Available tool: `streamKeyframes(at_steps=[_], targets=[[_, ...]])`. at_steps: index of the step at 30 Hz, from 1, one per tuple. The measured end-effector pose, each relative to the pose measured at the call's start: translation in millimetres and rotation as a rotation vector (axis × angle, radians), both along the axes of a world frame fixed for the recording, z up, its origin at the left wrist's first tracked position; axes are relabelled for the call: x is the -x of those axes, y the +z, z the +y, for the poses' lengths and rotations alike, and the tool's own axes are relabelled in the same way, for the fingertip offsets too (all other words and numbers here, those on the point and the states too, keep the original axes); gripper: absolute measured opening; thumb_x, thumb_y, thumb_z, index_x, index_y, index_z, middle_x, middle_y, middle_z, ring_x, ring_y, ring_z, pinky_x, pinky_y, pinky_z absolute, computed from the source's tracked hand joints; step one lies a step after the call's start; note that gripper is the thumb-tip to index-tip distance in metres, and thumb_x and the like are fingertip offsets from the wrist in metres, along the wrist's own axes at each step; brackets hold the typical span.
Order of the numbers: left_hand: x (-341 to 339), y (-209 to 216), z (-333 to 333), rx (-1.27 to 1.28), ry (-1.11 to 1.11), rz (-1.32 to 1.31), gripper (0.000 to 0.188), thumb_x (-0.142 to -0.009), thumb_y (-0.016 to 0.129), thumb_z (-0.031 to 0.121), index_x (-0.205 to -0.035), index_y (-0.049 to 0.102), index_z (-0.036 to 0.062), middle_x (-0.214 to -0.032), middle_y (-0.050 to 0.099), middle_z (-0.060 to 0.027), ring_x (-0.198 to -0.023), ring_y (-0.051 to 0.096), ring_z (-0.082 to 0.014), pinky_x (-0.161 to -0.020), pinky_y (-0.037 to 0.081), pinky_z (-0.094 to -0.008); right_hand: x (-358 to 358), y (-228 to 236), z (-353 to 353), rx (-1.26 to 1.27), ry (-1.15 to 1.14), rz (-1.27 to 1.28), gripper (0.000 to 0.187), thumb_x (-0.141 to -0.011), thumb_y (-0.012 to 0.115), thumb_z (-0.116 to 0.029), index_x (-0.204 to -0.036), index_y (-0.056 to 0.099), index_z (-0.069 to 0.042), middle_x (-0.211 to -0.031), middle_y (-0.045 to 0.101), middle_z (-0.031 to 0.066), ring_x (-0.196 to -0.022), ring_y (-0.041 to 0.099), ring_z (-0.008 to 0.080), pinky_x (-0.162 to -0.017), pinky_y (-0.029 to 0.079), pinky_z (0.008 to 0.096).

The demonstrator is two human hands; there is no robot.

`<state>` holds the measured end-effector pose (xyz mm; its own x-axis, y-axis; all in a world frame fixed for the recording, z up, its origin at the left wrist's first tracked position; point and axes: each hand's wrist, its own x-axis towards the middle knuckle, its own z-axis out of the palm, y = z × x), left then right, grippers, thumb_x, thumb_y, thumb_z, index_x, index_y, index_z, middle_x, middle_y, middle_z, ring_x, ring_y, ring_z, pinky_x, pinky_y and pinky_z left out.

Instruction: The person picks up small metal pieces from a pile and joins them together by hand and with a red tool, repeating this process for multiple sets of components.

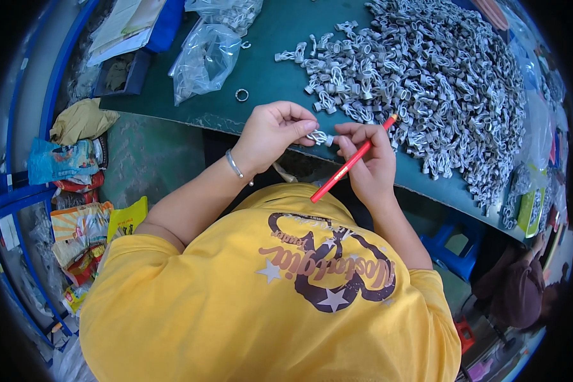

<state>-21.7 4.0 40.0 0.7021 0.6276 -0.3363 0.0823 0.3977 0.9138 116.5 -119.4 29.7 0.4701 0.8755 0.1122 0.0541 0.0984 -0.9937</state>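
Note:
Between both hands, just off the table's near edge, is a small silver metal piece [319, 137] with twisted strands and a ringed end. My left hand [275, 135], with a bangle on its wrist, pinches the stranded end between thumb and fingers. The fingertips of my right hand [370, 162] are at the ringed end. Across that same hand lies a red pencil [342, 170], held slanting, its sharpened tip up and to the right. A large heap of similar metal pieces [420, 83] covers the table beyond my right hand.
On the green table [153, 95], a loose ring [242, 95] lies near a clear plastic bag [207, 60]. Papers [124, 28] and a dark bin [124, 73] are at the far left. A blue stool [455, 245] stands under the right side, with another person [516, 286] beyond it.

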Motion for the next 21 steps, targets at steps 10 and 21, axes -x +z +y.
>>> streamKeyframes(at_steps=[10,21], targets=[[8,16,-13,-0.235,-0.047,-0.241,0.021,-0.073,0.066,-0.009,-0.093,0.060,-0.0054,-0.091,0.057,-0.0082,-0.082,0.059,-0.0126,-0.069,0.049,-0.0216,-3,0,0,-0.141,0.135,0.527,0.021,-0.080,0.055,0.010,-0.079,0.040,-0.004,-0.092,0.058,0.0153,-0.077,0.062,0.0169,-0.065,0.052,0.0238],[13,16,-14,-0.338,-0.127,-0.181,0.022,-0.076,0.064,-0.007,-0.098,0.058,-0.0050,-0.091,0.059,-0.0083,-0.080,0.059,-0.0105,-0.068,0.049,-0.0206,1,5,-2,-0.354,-0.034,0.084,0.038,-0.069,0.067,0.012,-0.085,0.038,-0.005,-0.096,0.057,0.0181,-0.083,0.059,0.0198,-0.074,0.050,0.0275]])
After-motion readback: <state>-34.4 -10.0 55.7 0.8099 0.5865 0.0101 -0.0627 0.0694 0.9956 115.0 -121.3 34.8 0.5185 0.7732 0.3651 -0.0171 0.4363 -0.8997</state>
